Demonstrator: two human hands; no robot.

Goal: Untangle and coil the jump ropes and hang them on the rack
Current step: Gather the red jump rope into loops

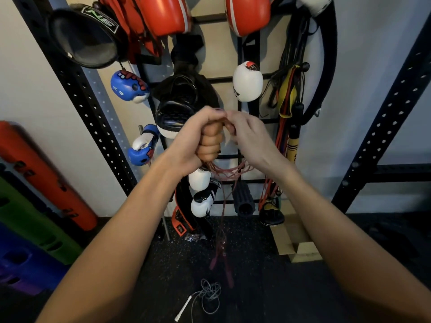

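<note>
At frame centre I see my left hand fisted round the red rope, my right hand seemingly pinching a strand, before the rack, grey rope on the floor below.

Dark red jump rope at centre. Grey rope with white handle at 6 o'clock on black speckled floor. Black perforated rack. Blue-white-red gloves at 10 o'clock; orange pads at 12.
</note>
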